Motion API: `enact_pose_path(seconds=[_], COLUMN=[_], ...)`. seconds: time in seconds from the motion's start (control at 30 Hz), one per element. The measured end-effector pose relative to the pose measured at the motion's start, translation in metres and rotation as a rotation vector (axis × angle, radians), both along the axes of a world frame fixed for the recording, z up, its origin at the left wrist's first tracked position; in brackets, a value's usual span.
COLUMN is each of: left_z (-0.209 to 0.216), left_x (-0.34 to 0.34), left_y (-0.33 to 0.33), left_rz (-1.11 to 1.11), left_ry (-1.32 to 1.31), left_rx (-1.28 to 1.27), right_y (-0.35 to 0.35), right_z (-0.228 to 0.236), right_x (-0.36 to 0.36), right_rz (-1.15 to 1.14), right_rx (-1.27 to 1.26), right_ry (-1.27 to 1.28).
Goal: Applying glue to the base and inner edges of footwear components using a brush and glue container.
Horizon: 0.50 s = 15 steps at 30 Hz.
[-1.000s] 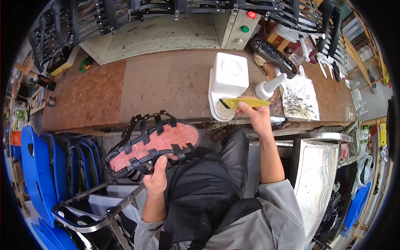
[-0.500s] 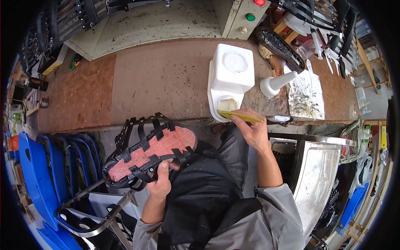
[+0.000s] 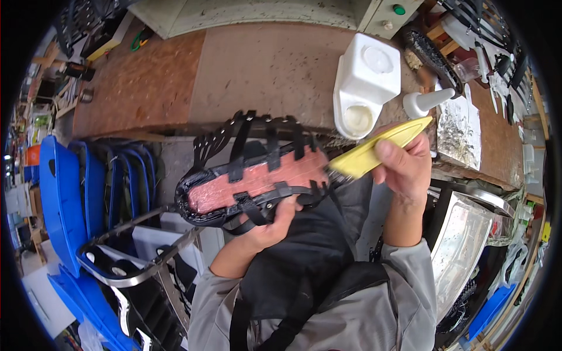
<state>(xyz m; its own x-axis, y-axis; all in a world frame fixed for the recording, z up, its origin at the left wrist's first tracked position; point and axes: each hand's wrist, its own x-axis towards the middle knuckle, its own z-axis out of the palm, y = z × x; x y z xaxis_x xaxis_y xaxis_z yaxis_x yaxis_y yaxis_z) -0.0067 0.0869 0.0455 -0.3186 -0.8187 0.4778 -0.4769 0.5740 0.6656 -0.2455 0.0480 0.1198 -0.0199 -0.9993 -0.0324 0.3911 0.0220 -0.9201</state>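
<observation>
My left hand [image 3: 273,226] is closed round the near side of a sandal upper [image 3: 257,175], black straps lasted over a pinkish-red insole. It is held in front of me with the red underside facing up. In my right hand [image 3: 404,162] is a yellow flat-handled brush [image 3: 380,146], pinched between thumb and fingers. Its bristle tip meets or hovers just over the right end of the red insole; contact is hard to tell. Behind the brush stands a white dispenser bottle [image 3: 373,64] on the bench, with a round open cup [image 3: 356,120] holding pale liquid.
The brown workbench [image 3: 140,82] runs across in front of me. At right lie a white nozzle cap [image 3: 421,104], a black sole [image 3: 433,61] and a stained paper sheet [image 3: 459,131]. Blue plastic seats [image 3: 61,199] and a metal frame [image 3: 123,275] stand left; a metal-edged panel [image 3: 462,240], right.
My right hand has brought the brush from the dispenser's cup over to the insole's right end. The sandal is still in my left hand. The view has shifted.
</observation>
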Motion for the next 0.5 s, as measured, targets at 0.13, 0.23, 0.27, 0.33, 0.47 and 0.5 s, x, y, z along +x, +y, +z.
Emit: enact_pose_path(seconds=[0.13, 0.23, 0.27, 0.33, 0.47, 0.5], left_z=[-0.005, 0.013, 0.021, 0.045, 0.047, 0.043], left_x=[0.018, 0.025, 0.027, 0.019, 0.014, -0.001], left_y=[0.016, 0.012, 0.008, -0.003, 0.010, 0.009], left_rz=[-0.003, -0.074, -0.203, -0.248, -0.238, -0.237], left_ry=[-1.840, -1.580, -1.385, -1.419, -1.230, -1.187], left_rx=[-1.686, -1.671, -1.739, -1.906, -1.589, -1.503], right_y=[0.000, -0.010, -0.009, 0.001, 0.011, 0.010], right_z=[0.036, 0.039, 0.045, 0.053, 0.059, 0.054], right_x=[0.042, 0.044, 0.041, 0.032, 0.029, 0.041], right_rz=[0.315, 0.244, 0.346, 0.512, 0.545, 0.487], right_rx=[-0.185, -0.678, -0.827, -1.050, -1.132, -1.121], right_ry=[0.234, 0.476, 0.505, 0.604, 0.563, 0.585])
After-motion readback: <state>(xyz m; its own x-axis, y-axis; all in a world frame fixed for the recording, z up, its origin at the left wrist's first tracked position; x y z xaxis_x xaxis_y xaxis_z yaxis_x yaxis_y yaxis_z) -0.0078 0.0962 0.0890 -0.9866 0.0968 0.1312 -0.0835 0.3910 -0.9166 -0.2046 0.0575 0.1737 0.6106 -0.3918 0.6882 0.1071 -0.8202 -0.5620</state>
